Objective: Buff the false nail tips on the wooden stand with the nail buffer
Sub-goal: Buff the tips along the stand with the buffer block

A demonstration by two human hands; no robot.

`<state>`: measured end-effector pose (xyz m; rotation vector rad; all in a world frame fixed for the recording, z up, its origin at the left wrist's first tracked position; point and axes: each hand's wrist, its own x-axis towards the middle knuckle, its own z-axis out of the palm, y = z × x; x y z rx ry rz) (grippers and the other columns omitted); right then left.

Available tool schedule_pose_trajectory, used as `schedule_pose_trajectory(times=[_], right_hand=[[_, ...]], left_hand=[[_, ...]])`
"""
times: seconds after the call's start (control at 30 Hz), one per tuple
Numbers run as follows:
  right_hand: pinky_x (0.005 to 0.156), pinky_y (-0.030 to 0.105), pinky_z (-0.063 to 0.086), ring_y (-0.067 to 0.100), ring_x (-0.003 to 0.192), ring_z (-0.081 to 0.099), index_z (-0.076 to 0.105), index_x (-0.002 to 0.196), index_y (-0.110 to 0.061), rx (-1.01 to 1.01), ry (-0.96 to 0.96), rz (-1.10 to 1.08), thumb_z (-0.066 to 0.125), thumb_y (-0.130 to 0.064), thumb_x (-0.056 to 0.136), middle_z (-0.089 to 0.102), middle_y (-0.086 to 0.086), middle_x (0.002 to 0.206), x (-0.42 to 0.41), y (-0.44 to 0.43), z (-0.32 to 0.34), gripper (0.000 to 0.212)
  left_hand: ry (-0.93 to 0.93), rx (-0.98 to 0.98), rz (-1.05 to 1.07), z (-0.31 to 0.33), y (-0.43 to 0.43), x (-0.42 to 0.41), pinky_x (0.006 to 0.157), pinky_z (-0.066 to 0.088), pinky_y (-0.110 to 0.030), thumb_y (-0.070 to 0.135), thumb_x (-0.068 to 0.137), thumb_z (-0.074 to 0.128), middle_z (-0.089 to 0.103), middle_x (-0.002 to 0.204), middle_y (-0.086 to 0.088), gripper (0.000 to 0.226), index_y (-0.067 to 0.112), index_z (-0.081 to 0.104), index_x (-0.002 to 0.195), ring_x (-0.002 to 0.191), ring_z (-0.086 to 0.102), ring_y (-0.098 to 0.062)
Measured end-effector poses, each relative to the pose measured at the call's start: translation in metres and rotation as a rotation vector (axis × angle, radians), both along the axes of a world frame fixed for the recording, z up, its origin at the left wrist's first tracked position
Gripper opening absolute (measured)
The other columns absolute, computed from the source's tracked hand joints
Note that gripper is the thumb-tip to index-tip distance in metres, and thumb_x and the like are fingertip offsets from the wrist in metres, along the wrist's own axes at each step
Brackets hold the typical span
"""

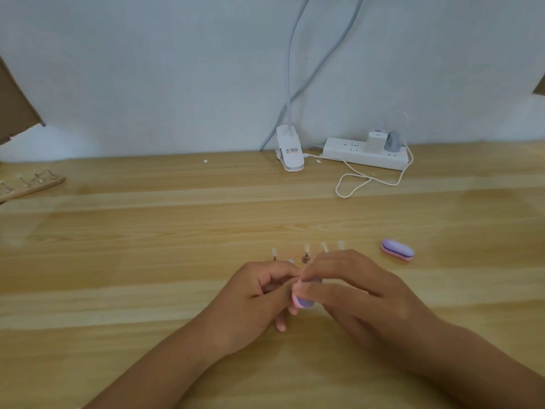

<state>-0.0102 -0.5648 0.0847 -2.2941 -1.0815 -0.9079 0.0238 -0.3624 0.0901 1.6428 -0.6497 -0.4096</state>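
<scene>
Two nail buffers (397,250), perhaps five tips (306,248)

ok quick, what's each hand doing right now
left hand: closed, fingers pinching what looks like a nail tip on its pin; too blurred to be sure
right hand: closed, holding the nail buffer

Left forearm (165,364): bare, angled up from the lower edge toward centre.
Left hand (256,296): fingers curled, thumb against index; whatever they pinch is hidden.
Right forearm (472,358): bare, angled in from the lower right.
Right hand (362,293): palm down, thumb and fingertips gripping the nail buffer (303,301), touching the left fingertips.
</scene>
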Motion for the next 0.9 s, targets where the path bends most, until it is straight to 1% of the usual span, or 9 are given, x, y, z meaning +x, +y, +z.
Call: schedule_pose_trajectory(times=[0.1,0.23,0.33,0.4,0.5,0.63,0.73,0.83,0.9], right_hand=[[0.095,0.02,0.044,0.019,0.099,0.066,0.077,0.103,-0.005,-0.045,-0.026,-0.066,0.056,0.007,0.093,0.07,0.008,0.106,0.002,-0.009,0.004,0.026],[0.073,0.045,0.056,0.02,0.097,0.068,0.075,0.108,-0.006,0.091,0.05,-0.207,0.068,0.013,0.083,0.069,0.003,0.107,0.01,-0.022,0.006,0.032],[0.091,0.025,0.05,0.016,0.103,0.066,0.072,0.114,-0.004,0.232,0.046,-0.159,0.066,0.004,0.088,0.068,0.005,0.11,0.005,-0.009,0.006,0.028],[0.098,0.015,0.039,0.015,0.105,0.062,0.072,0.115,-0.004,0.132,0.003,-0.126,0.063,0.004,0.089,0.068,0.007,0.111,-0.001,0.001,0.003,0.028],[0.099,0.015,0.036,0.019,0.101,0.062,0.075,0.11,-0.004,-0.038,-0.041,-0.134,0.062,0.015,0.084,0.069,0.009,0.109,0.002,-0.005,0.003,0.035],[0.081,0.034,0.054,0.019,0.1,0.066,0.074,0.112,-0.005,0.051,0.007,-0.201,0.067,0.015,0.083,0.069,0.005,0.11,0.007,-0.014,0.003,0.036],[0.097,0.023,0.045,0.019,0.105,0.062,0.073,0.114,-0.003,0.05,-0.032,-0.096,0.056,0.009,0.093,0.067,0.007,0.112,0.001,-0.001,-0.001,0.029],[0.099,0.021,0.042,0.021,0.102,0.062,0.076,0.109,-0.006,-0.05,-0.069,-0.132,0.053,0.01,0.092,0.069,0.007,0.108,0.003,-0.006,0.001,0.033],[0.081,0.039,0.055,0.021,0.097,0.067,0.077,0.107,-0.01,-0.019,-0.027,-0.245,0.062,0.017,0.084,0.07,0.004,0.107,0.009,-0.017,0.002,0.039]], left_hand=[[-0.009,-0.043,0.024,0.0,-0.001,-0.001,0.05,0.047,-0.024,0.025,0.091,0.059,0.06,0.065,0.002,0.017,0.022,0.074,0.084,0.056,0.056,-0.006],[-0.023,-0.097,0.096,-0.001,-0.002,-0.001,0.049,0.049,-0.026,0.023,0.087,0.064,0.067,0.068,0.0,0.015,0.015,0.077,0.084,0.061,0.06,-0.007],[-0.056,-0.113,0.167,-0.001,-0.001,0.001,0.051,0.052,-0.026,0.029,0.079,0.073,0.073,0.073,-0.004,0.015,0.018,0.079,0.088,0.062,0.062,-0.008],[-0.088,-0.116,0.171,0.0,0.0,0.0,0.052,0.052,-0.024,0.027,0.077,0.076,0.075,0.077,-0.004,0.014,0.024,0.079,0.09,0.061,0.062,-0.009],[-0.114,-0.106,0.192,0.0,0.0,-0.001,0.053,0.051,-0.023,0.025,0.077,0.077,0.075,0.075,-0.003,0.013,0.022,0.08,0.089,0.06,0.061,-0.009],[-0.073,-0.103,0.259,0.0,-0.001,-0.002,0.055,0.052,-0.027,0.024,0.073,0.077,0.075,0.076,-0.003,0.013,0.018,0.08,0.084,0.063,0.062,-0.008],[-0.143,-0.103,0.233,0.003,0.0,-0.002,0.056,0.045,-0.026,0.034,0.075,0.081,0.073,0.073,-0.001,0.015,0.025,0.08,0.086,0.061,0.058,-0.009],[-0.158,-0.073,0.248,0.003,0.0,-0.003,0.058,0.046,-0.021,0.03,0.075,0.082,0.073,0.075,0.002,0.011,0.028,0.08,0.086,0.064,0.061,-0.006],[-0.143,-0.055,0.271,0.002,0.0,-0.002,0.059,0.051,-0.023,0.022,0.075,0.079,0.075,0.078,0.005,0.01,0.027,0.079,0.084,0.067,0.064,-0.006]])
